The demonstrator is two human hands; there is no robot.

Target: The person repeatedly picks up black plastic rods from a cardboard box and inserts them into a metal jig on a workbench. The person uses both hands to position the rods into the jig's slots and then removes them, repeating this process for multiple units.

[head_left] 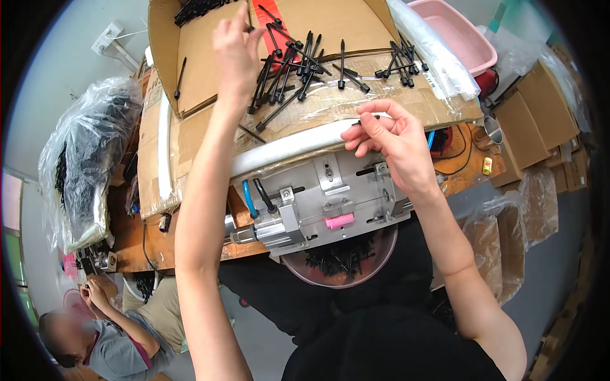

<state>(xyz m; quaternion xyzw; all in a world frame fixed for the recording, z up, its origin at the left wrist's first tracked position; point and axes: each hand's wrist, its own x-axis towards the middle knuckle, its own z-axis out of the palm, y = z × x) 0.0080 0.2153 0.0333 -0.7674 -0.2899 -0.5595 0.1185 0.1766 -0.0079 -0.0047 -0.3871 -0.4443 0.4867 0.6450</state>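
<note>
My left hand (235, 54) reaches over the cardboard at the far side, smeared by motion. A dark tip shows at its thumb and forefinger; whether the hand grips it I cannot tell. Just right of it lies a loose pile of black plastic rods with thick collared heads (305, 66), partly on a red strip (270, 19). My right hand (397, 140) is raised above the near edge of the cardboard, thumb and fingers pinched on a small dark piece (366, 120), mostly hidden. Below sits a metal fixture (330, 184) with a pink cylinder (340, 220) at its front.
A bowl of black parts (343, 267) stands under the fixture. Blue and black hoses (249, 197) rise at its left. A pink basin (457, 35) and plastic film (435, 51) are at far right. Left are a bagged bundle (92, 152) and a seated person (114, 336).
</note>
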